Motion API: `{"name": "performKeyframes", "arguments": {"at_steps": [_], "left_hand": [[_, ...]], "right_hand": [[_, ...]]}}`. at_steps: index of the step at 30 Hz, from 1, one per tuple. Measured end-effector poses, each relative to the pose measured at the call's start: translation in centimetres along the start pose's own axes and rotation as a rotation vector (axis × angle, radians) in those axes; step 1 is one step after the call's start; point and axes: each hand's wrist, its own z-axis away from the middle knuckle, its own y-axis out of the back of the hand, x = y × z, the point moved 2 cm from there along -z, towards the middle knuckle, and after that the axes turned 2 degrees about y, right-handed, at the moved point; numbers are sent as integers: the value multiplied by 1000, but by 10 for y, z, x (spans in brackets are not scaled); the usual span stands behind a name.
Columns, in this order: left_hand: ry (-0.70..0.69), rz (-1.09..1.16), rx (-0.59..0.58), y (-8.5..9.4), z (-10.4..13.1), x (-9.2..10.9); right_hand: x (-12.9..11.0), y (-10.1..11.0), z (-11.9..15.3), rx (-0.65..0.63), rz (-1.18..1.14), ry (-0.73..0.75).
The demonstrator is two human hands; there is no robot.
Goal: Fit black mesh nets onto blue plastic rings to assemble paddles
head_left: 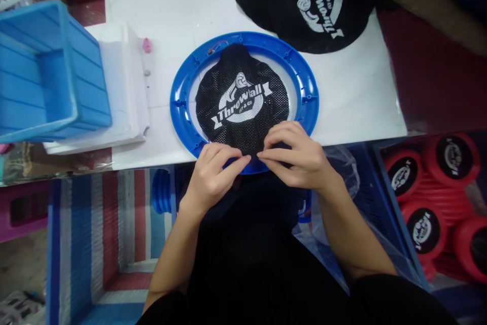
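A blue plastic ring [309, 99] lies on the white-covered table. Inside it sits a round black mesh fabric [213, 86] with a white "Throw Ball" print, its far edge reaching the ring's far side. My left hand [215, 173] pinches the near edge of the mesh fabric at the ring's near rim. Just to the right, my right hand [294, 155] pinches the same edge, the fingertips of both hands almost meeting. A small reddish wire piece rests in the ring's far left groove.
A stack of printed black mesh fabrics [289, 21] lies at the back right. At left, a blue bin [89, 71] stands on white foam [133, 86]. Below right, a crate holds several red rings [452, 157]. A striped bag-lined container [110, 233] is below left. Part of another person's arm [429, 5] shows top right.
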Motion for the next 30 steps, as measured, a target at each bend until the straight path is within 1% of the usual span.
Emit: {"name": "performKeyframes", "arguments": {"at_steps": [2, 3, 7, 8, 10, 13, 15, 17, 19, 21, 23, 25, 27, 28, 30], "left_hand": [[-8, -30, -11, 1, -3, 1], [-34, -59, -16, 2, -4, 2], [-249, -222, -57, 5, -13, 10], [-287, -250, -81, 7, -16, 11], [-322, -278, -135, 10, -21, 13], [-298, -314, -217, 15, -27, 16], [-245, -315, -246, 17, -29, 16], [-196, -285, -238, 17, -29, 17], [-182, -263, -222, 17, -27, 17], [-179, -253, -239, 19, -27, 17], [-152, -233, -324, 22, -29, 16], [-121, -215, -468, 25, -33, 16], [-108, -213, -621, 27, -38, 21], [-109, -212, -685, 27, -41, 25], [-125, -189, -774, 25, -45, 38]], "right_hand": [[-1, 0, -1, -15, 10, 8], [-1, 0, -1, -26, 22, 17], [-2, 0, -1, -57, 78, 76], [-2, 0, -1, -62, 89, 88], [-2, -1, 0, -65, 107, 89], [-3, -2, 1, -46, 123, 69], [-3, -3, 1, -40, 127, 71], [-3, -2, -1, -48, 126, 78], [-4, -1, -3, -65, 128, 91], [-5, 1, -5, -93, 135, 98], [-6, 4, -5, -128, 121, 102], [-5, 8, -3, -104, 110, 91], [1, 14, 2, 15, 181, 12], [6, 18, 5, 93, 256, -67], [20, 26, 11, 225, 405, -256]]}}
